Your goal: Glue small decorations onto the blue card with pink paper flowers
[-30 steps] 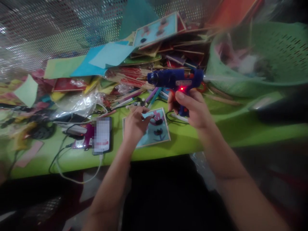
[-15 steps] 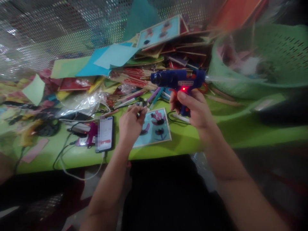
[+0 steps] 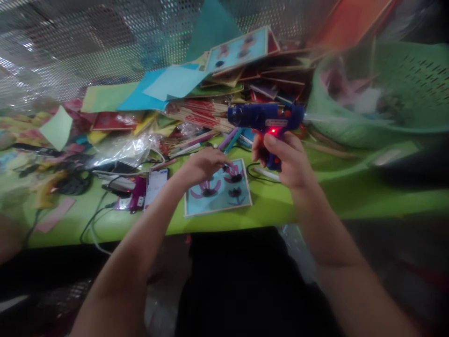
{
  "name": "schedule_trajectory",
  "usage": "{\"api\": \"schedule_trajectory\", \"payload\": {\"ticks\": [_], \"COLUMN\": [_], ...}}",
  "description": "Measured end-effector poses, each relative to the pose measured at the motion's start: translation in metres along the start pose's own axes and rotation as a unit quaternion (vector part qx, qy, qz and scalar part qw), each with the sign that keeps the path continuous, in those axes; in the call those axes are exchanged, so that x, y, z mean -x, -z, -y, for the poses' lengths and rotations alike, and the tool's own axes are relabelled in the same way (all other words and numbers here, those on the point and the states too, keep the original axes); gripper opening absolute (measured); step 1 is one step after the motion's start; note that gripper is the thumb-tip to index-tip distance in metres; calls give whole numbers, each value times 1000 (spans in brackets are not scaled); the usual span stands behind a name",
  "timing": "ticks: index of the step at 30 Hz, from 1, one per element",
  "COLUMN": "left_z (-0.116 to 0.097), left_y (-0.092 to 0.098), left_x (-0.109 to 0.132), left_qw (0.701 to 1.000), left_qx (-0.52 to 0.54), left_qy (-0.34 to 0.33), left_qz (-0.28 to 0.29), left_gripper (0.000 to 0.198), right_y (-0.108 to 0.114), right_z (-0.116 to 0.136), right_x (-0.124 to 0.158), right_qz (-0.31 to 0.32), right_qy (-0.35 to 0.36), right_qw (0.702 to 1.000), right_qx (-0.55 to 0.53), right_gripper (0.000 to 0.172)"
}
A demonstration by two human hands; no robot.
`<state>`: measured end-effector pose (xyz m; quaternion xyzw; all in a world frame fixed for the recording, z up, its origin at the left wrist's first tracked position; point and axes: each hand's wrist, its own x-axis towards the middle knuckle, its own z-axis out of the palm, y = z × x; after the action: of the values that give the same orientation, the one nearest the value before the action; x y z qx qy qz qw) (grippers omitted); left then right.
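My right hand (image 3: 286, 157) is wrapped round the grip of a blue hot glue gun (image 3: 264, 117). Its red light glows, its nozzle points left, and a clear glue stick (image 3: 315, 118) sticks out of its back. On the green table lies a light-blue card picture (image 3: 219, 202) with a pale frame and purple flower shapes with dark centres. My left hand (image 3: 206, 164) is over the card's upper edge, its fingers bent down together near the top right flower (image 3: 234, 175). Whatever is between those fingertips is hidden.
A phone (image 3: 156, 187) and a purple box with cables (image 3: 131, 196) lie left of the card. Coloured paper (image 3: 175, 82), sticks (image 3: 196, 112) and another framed card (image 3: 238, 49) are heaped behind. A green basket (image 3: 351, 126) stands at right.
My left hand has moved right and flattened out over the card, uncovering its left flower. The glue gun stays raised in my right hand. The view has shifted slightly.
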<state>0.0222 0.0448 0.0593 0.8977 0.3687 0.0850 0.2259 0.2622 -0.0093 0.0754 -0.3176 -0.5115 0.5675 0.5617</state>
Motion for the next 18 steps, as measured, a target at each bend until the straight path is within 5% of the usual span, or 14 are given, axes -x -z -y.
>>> {"api": "schedule_trajectory", "payload": {"ticks": [9,18], "left_z": [22,21], "left_y": [9,15], "left_x": [-22,-26], "left_qw": [988,983], "left_qx": [-85,-89], "left_qy": [44,66], "left_qz": [117,148], "left_gripper": [27,23], "right_y": [0,0], "right_z": [1,1], "right_x": [1,1], "right_qz": [-8,-8], "right_qy": [2,4], "right_qw": [1000,1000], "right_qx": [10,21], "right_gripper": [43,42]}}
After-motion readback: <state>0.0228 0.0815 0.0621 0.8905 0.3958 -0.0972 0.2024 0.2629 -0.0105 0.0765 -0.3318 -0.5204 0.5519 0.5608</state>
